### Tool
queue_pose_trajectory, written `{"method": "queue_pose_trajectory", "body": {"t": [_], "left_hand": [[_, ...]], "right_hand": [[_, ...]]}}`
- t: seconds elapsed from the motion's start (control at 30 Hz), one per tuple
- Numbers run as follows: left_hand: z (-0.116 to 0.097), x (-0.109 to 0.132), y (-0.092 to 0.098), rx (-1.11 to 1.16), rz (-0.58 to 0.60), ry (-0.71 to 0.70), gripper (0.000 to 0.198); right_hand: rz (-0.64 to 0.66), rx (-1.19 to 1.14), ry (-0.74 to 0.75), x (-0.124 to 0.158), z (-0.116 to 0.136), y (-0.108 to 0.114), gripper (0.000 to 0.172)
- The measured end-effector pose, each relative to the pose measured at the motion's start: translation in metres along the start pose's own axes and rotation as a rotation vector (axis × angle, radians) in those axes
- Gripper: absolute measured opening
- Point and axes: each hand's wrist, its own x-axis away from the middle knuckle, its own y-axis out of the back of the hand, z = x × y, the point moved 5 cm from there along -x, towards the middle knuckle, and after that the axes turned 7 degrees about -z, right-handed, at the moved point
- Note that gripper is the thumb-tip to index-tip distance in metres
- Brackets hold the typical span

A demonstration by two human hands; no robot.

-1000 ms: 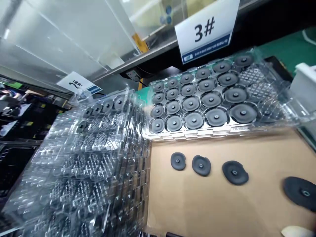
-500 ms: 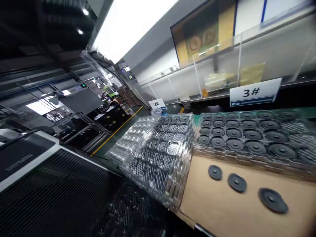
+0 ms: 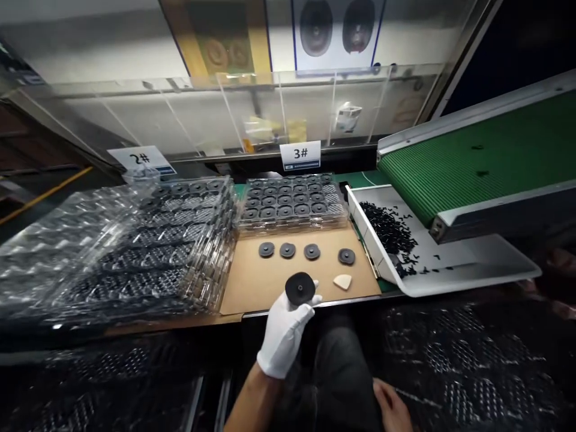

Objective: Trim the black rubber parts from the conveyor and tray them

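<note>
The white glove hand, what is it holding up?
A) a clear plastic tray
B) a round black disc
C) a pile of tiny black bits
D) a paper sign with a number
B. The white-gloved left hand holds a round black disc up at its fingertips.

Mount: on the person's head, above a lap in dark trousers (image 3: 337, 378)
Facing: forward and down over a tan cardboard sheet (image 3: 252, 288)
Nearest: white-gloved left hand (image 3: 283, 336) with a black round disc (image 3: 299, 288), and bare right hand (image 3: 390, 408), at the bottom edge
Farthest: white "3#" card (image 3: 300, 155), upper middle
</note>
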Motion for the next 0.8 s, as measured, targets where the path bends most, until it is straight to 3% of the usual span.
{"method": "queue_pose_trajectory", "body": {"t": [0.07,0.13,0.23,0.3,0.43,0.63,0.73,0.8], "left_hand": [[-0.003,-0.003,-0.008,-0.037,-0.012,-0.016,0.044],[-0.004,-0.012,-0.011,-0.114,-0.026,-0.022,0.039],[-0.008,-0.034,-0.010,-0.207,-0.036,-0.002,0.028],[-0.014,-0.052,-0.006,-0.232,-0.032,0.019,0.024],[-0.022,-0.088,0.005,-0.234,-0.048,0.075,0.021],[-0.018,-0.122,0.021,-0.244,-0.084,0.119,0.018],[-0.013,-0.126,0.026,-0.254,-0.082,0.137,0.019],[-0.011,-0.125,0.029,-0.267,-0.077,0.135,0.020]], "right_hand": [[0.052,0.024,0.074,-0.011,0.025,-0.005,0.064],[0.073,0.072,0.209,-0.028,0.067,-0.014,0.062],[0.068,0.165,0.409,-0.068,0.139,-0.044,0.055],[0.060,0.239,0.476,-0.097,0.173,-0.069,0.055],[0.061,0.369,0.513,-0.129,0.196,-0.107,0.050],[0.055,0.380,0.417,-0.111,0.195,-0.118,0.036],[0.003,0.216,0.435,-0.084,0.222,-0.116,0.034],[-0.046,0.053,0.529,-0.065,0.252,-0.114,0.038]]}}
